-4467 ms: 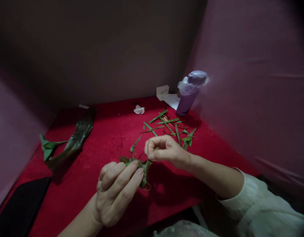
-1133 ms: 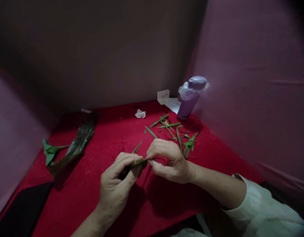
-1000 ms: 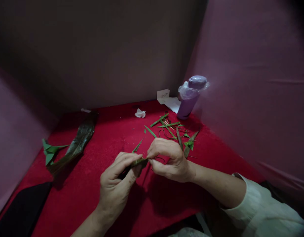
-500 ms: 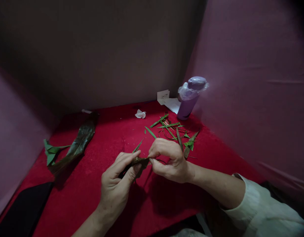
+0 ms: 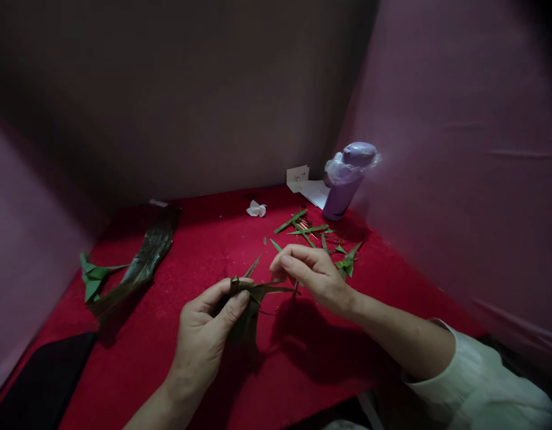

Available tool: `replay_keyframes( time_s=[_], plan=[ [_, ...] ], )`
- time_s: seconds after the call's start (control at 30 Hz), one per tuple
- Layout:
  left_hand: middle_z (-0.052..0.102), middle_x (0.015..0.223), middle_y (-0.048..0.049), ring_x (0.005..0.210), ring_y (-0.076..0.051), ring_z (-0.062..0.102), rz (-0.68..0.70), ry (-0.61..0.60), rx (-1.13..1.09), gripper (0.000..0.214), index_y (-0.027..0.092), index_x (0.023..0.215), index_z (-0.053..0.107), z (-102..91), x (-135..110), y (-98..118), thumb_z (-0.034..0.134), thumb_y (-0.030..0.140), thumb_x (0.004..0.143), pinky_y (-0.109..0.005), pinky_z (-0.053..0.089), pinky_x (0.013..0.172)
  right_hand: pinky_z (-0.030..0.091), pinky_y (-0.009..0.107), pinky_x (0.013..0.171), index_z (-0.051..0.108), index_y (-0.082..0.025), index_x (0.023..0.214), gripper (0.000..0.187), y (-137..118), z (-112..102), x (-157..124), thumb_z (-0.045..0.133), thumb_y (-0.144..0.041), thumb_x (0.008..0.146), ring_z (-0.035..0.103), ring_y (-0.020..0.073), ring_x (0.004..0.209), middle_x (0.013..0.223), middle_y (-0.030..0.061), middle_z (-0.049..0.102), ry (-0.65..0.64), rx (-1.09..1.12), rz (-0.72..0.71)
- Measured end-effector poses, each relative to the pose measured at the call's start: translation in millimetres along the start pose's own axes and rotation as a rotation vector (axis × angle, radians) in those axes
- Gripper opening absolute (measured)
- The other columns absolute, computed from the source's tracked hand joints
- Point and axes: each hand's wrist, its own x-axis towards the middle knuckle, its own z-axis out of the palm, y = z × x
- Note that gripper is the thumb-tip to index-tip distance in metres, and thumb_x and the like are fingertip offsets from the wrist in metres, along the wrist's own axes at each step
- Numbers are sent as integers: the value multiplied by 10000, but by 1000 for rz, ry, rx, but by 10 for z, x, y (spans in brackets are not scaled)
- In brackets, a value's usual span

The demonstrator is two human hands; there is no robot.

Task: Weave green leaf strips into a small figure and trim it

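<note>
My left hand [image 5: 208,328] pinches a folded dark green leaf [image 5: 250,316] between thumb and fingers. From the folded part, a narrow pointed strip sticks out to the right, and a wider flap hangs below. My right hand [image 5: 314,275] hovers just above and right of that strip, apart from the folded part. Its fingers are curled with thumb and forefinger close together; whatever they may hold is too small to make out. Cut green leaf strips [image 5: 303,228] and thin sticks lie beyond my right hand, beside a small folded green leaf piece [image 5: 346,264].
On the red cloth [image 5: 177,358], a long dark leaf [image 5: 150,251] lies left, beside a folded green leaf shape [image 5: 94,276]. A black flat object [image 5: 43,382] sits front left. Crumpled white paper [image 5: 257,208], a white card [image 5: 297,177] and a purple bottle [image 5: 341,194] stand at the back.
My right hand has let go of the leaf's tip and moved up and slightly right. The leaf's pointed strip now shows free, and more of its hanging flap is visible.
</note>
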Motion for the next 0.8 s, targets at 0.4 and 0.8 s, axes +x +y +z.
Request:
replay_keyframes(
  time_s=[0.4,0.8],
  plan=[
    [735,869,11,763,-113,648,48,-60,55,205,280,943,753,17,13,-21,733,280,739,-173,508,690,404,237,587,597,-156,686,124,-7,72,9,577,-147,808,507,103,625,681,-5,582,-103,-111,-16],
    [735,853,9,750,-114,649,56,-93,110,166,259,923,748,8,5,-24,713,273,761,-174,502,688,421,234,573,587,-157,662,115,32,49,34,559,-133,771,512,104,603,672,3,586,-122,-155,-71]
  ],
)
